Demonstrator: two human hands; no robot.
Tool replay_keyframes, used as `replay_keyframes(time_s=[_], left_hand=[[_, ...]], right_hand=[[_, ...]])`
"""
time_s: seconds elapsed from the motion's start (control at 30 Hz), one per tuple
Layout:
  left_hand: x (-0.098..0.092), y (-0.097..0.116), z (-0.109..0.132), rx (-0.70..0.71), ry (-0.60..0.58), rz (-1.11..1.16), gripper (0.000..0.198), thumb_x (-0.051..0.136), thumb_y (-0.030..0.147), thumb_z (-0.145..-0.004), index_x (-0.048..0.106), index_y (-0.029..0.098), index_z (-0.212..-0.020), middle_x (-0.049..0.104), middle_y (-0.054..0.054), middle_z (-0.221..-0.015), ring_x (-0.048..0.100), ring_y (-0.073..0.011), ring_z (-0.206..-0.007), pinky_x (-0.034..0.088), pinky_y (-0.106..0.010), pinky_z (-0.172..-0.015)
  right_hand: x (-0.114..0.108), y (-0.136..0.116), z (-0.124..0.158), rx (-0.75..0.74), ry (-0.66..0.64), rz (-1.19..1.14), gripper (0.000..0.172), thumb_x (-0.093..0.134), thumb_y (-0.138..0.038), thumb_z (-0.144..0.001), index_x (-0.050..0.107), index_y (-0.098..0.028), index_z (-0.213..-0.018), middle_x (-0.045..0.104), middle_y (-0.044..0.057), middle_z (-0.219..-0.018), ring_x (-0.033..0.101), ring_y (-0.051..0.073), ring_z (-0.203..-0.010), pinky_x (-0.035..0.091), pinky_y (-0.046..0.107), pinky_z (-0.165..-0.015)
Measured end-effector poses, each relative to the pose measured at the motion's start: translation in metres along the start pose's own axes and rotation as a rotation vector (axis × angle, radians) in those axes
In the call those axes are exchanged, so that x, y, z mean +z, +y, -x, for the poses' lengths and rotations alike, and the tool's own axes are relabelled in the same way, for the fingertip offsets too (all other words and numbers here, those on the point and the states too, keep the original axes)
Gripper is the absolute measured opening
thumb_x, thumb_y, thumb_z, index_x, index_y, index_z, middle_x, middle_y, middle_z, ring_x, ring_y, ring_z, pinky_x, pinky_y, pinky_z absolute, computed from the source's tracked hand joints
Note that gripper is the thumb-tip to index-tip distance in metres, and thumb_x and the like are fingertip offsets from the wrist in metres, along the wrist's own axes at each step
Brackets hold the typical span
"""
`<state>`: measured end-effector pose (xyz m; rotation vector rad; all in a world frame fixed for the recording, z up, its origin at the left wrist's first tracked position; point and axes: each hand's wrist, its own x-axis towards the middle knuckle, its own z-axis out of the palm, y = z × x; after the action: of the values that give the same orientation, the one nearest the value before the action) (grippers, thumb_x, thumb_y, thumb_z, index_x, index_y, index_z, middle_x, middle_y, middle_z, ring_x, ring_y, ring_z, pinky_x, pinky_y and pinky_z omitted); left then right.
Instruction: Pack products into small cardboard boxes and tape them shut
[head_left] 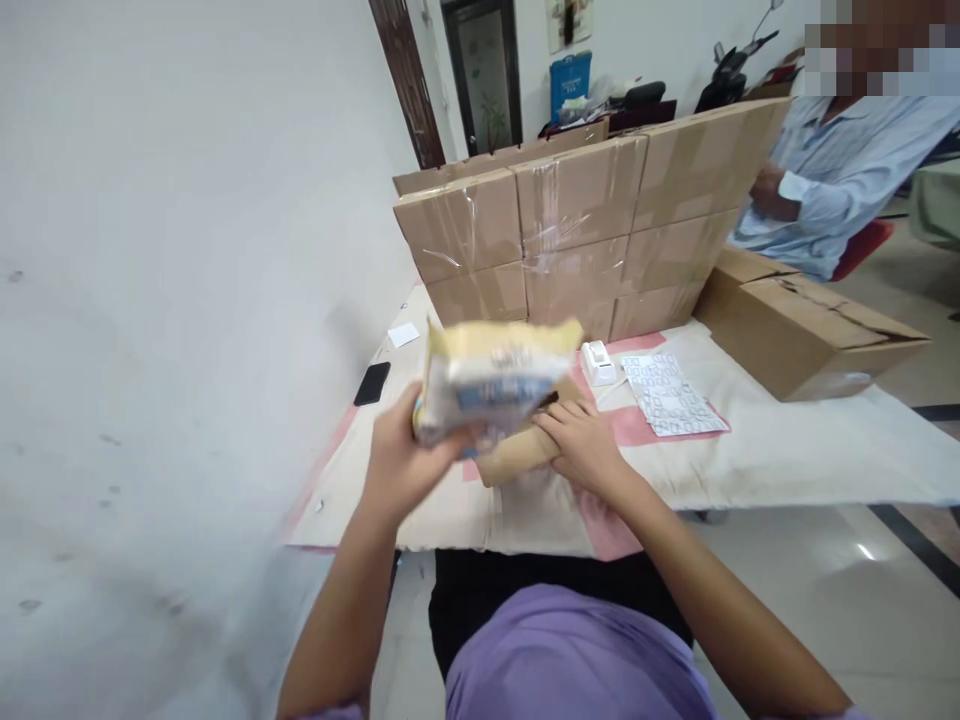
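Observation:
My left hand [401, 465] grips a blurred packet [491, 375], pale yellow with white and blue print, and holds it up above the table. My right hand [585, 440] lies with fingers together on a small brown cardboard box [517, 455] that sits on the cloth-covered table [787, 450] just in front of me. The packet hangs partly over that box and hides its far side.
A wall of taped cardboard cartons [570, 230] stands at the back of the table. A large carton [802, 325] lies at the right. A white device [598, 362], a printed sheet [667, 395] and a black phone [372, 383] lie nearby. Another person [840, 170] sits behind the cartons.

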<state>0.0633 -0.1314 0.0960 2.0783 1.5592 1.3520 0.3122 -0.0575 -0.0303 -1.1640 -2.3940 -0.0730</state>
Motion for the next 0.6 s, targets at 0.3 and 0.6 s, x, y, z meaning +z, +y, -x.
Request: replay_keyframes(time_s=[0.3, 0.6], left_hand=[[0.103, -0.063, -0.079, -0.037, -0.774, -0.498, 0.042, 0.069, 0.047, -0.089, 0.066, 0.017, -0.118, 0.073, -0.015, -0.127, 0.068, -0.0326, -0.118, 0.054, -0.037, -0.095], [0.135, -0.079, -0.069, -0.075, -1.278, -0.522, 0.030, 0.066, 0.038, -0.087, 0.072, 0.022, -0.112, 0.079, -0.010, -0.112, 0.073, -0.0273, -0.094, 0.054, -0.033, -0.080]], right_hand=[[0.011, -0.002, 0.007, -0.028, 0.162, 0.020, 0.043, 0.070, -0.015, -0.069, 0.069, -0.017, -0.111, 0.066, 0.008, -0.099, 0.052, 0.028, -0.096, 0.034, 0.041, -0.092], [0.012, -0.003, 0.007, -0.020, 0.156, 0.030, 0.039, 0.069, -0.013, -0.068, 0.067, -0.018, -0.107, 0.064, 0.007, -0.095, 0.049, 0.027, -0.092, 0.032, 0.041, -0.087]])
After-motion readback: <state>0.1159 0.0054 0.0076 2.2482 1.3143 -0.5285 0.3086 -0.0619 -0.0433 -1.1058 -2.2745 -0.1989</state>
